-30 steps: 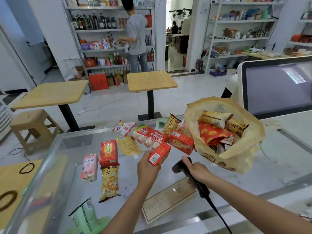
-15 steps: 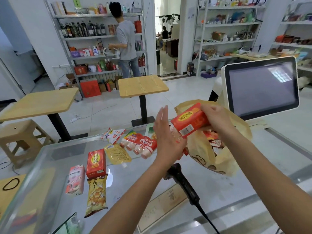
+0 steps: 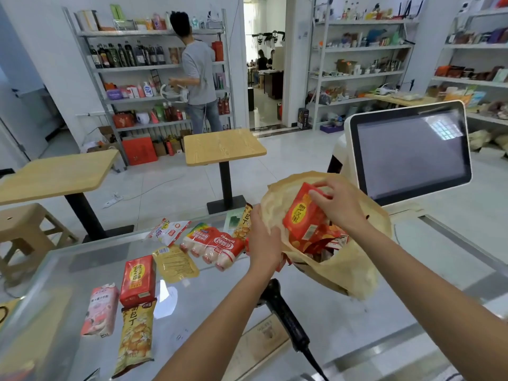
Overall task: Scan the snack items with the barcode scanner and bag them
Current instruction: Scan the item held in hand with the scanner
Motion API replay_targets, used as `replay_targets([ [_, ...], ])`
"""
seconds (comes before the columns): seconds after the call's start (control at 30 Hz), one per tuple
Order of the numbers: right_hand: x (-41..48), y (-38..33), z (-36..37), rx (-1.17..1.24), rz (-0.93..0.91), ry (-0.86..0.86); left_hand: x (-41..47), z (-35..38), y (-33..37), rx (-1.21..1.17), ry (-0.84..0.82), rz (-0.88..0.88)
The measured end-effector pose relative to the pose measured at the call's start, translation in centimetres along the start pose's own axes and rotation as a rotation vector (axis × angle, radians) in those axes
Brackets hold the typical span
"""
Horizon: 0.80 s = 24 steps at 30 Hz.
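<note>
Lying nearest me on the glass surface (image 3: pixel 357 325), the barcode scanner (image 3: pixel 286 317) rested with neither of my hands on it, its handle running back between my forearms. Just past it, my left hand (image 3: pixel 264 243) gripped the near-left rim of the tan bag (image 3: pixel 349 273), propping the mouth open toward me. In that mouth stood the red snack box (image 3: pixel 301 215), tilted, its long axis running from the packets already inside up and away from me. Its lower end was in, its upper end above the rim. My right hand (image 3: pixel 338 207) clasped that upper end from the right, fingers curled over the top edge, so I judged the coming move to be a push down along the box's length. The unbagged snacks lay left of the bag, the yogurt drink multipack (image 3: pixel 217 244) close beside my left hand, the nearer one for it. Farther off stood the checkout screen (image 3: pixel 409 152).
</note>
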State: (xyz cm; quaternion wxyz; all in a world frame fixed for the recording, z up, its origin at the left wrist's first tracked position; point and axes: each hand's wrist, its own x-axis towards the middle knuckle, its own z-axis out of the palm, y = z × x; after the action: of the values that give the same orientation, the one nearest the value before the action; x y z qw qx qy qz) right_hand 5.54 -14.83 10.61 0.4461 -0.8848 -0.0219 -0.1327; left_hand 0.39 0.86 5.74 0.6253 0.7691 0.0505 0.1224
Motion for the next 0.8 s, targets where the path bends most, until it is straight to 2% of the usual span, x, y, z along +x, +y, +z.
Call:
replay_targets([
  [0.07,0.7,0.2,1.6,-0.136,-0.052,-0.100,0.0,-0.1,0.4,-0.029,0.001,0.024],
  [0.17,1.6,1.0,4.2,-0.478,-0.131,-0.211,-0.2,-0.1,0.4,-0.039,-0.010,0.038],
  [0.33,1.5,2.2,5.9,-0.877,-0.275,-0.053,-1.1,-1.0,-0.6,-0.053,-0.065,0.031],
  [0.43,0.0,2.8,5.7,-0.757,-0.247,-0.036,-1.9,-1.9,-2.4,-0.029,-0.117,0.029],
  [0.5,-1.5,3.0,5.7,-0.593,-0.271,0.074,-2.7,-2.7,-3.8,-0.038,-0.131,0.004],
  [0.6,-5.6,2.6,5.3,-0.238,-0.454,0.345,-4.4,-4.0,-5.7,0.030,-0.096,-0.057],
  [0.63,-7.5,2.6,5.2,-0.161,-0.557,0.370,-5.0,-4.7,-6.5,0.111,-0.053,-0.053],
  [0.67,-9.7,2.7,5.4,-0.131,-0.673,0.328,-5.6,-5.6,-7.3,0.278,0.011,-0.016],
  [0.73,-13.6,3.9,6.3,-0.176,-0.843,0.113,-6.4,-7.8,-9.8,0.698,0.203,0.074],
  [0.77,-14.9,4.7,6.9,-0.227,-0.813,-0.011,-6.5,-9.0,-10.9,0.885,0.291,0.069],
  [0.8,-15.8,5.2,7.4,-0.277,-0.687,-0.132,-6.7,-10.2,-11.4,1.029,0.349,-0.001],
])
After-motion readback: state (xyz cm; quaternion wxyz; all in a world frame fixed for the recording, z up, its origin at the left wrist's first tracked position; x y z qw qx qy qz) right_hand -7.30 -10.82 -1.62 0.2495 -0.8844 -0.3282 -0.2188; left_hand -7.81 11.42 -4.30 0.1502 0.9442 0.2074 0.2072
